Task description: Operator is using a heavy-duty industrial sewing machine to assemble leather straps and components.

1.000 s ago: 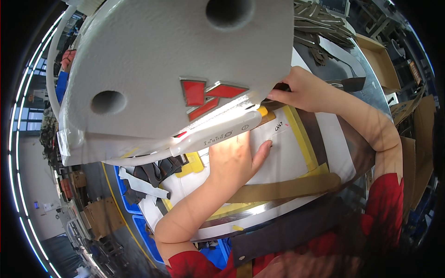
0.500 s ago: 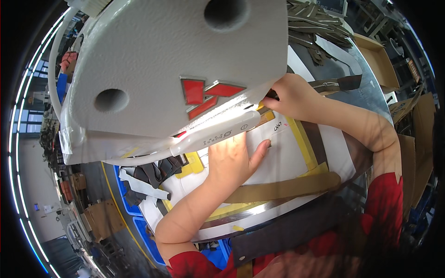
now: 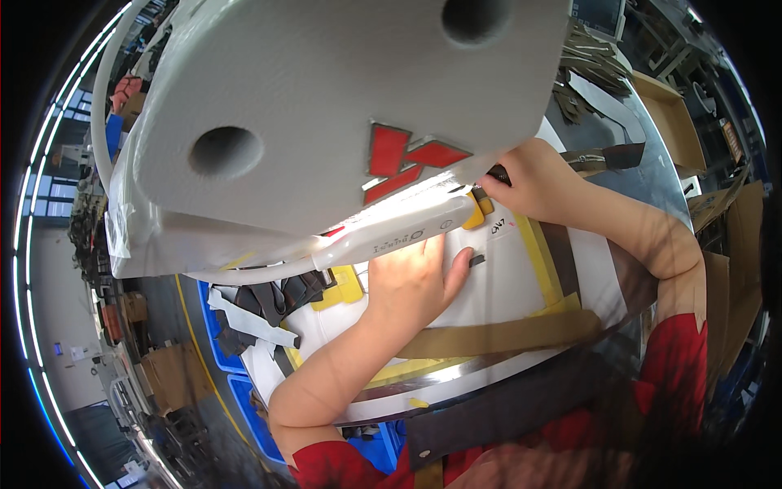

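A large white sewing machine head (image 3: 309, 106) with a red emblem fills the upper middle and hides part of the work. Under its lit white lamp (image 3: 399, 232), my left hand (image 3: 407, 281) lies on the white work surface (image 3: 513, 265), thumb stretched apart; its fingertips are hidden. Beside that thumb tip is a small dark piece (image 3: 477, 261). At the machine's right edge my right hand (image 3: 533, 181) is closed round a dark thing (image 3: 498, 174), mostly covered by the fingers. Close to it is a yellow piece (image 3: 475, 213) by the lamp's end.
A brown strap (image 3: 505, 332) crosses the near side of the surface. Dark and pale fabric strips (image 3: 269, 301) lie at left above a blue bin (image 3: 218, 334). Zipper strips (image 3: 599, 61) are heaped at the far right, near an open cardboard box (image 3: 668, 122).
The machine head appears farther right in view. My right hand has shifted slightly right, and the dark thing in it shows more. My left hand stays nearly in place.
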`<state>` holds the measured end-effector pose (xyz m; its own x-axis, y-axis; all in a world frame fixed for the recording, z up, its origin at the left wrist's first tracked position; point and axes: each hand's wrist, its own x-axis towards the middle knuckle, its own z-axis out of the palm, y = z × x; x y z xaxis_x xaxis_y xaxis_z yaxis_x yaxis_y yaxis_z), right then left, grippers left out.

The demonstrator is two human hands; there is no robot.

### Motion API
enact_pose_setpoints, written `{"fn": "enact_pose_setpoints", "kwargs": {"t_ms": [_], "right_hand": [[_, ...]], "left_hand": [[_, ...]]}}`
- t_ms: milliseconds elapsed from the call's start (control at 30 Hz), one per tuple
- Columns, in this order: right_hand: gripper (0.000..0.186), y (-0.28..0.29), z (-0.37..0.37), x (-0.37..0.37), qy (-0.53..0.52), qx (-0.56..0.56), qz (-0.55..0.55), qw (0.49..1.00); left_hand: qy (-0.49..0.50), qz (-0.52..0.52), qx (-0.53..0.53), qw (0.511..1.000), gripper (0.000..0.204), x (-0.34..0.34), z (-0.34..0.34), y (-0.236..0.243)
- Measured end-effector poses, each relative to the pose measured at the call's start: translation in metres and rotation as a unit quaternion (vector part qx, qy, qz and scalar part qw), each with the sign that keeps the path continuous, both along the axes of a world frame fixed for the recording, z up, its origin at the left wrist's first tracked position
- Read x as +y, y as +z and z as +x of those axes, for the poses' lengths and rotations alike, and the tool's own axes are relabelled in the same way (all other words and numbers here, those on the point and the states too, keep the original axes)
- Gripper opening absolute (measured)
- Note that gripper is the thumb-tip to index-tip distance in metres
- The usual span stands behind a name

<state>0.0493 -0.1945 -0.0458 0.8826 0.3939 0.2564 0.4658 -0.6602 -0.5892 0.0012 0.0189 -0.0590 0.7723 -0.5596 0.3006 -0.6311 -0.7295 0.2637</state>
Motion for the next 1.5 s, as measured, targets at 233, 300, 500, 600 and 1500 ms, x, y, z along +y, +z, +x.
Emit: {"fn": "enact_pose_setpoints", "kwargs": {"t_ms": [233, 300, 500, 600, 1500], "right_hand": [[0.011, 0.002, 0.000, 0.002, 0.007, -0.055, -0.012, 0.998], [0.014, 0.003, -0.002, 0.002, 0.041, -0.072, -0.032, 0.996], [0.031, 0.007, -0.015, 0.000, 0.145, -0.136, -0.112, 0.974], [0.033, 0.008, -0.016, -0.001, 0.159, -0.151, -0.141, 0.965], [0.024, 0.020, 0.031, -0.003, 0.269, -0.065, -0.221, 0.935]], "left_hand": [[-0.007, -0.010, -0.024, 1.000, 0.048, 0.001, 0.002, -0.001], [-0.009, -0.017, -0.010, 1.000, 0.047, 0.003, 0.002, -0.003], [-0.011, -0.017, -0.039, 0.999, 0.047, 0.005, 0.002, -0.002], [-0.004, 0.006, -0.044, 0.999, 0.044, 0.001, 0.000, 0.002], [-0.310, -0.260, 0.050, 0.913, 0.026, -0.108, -0.009, 0.018]]}}
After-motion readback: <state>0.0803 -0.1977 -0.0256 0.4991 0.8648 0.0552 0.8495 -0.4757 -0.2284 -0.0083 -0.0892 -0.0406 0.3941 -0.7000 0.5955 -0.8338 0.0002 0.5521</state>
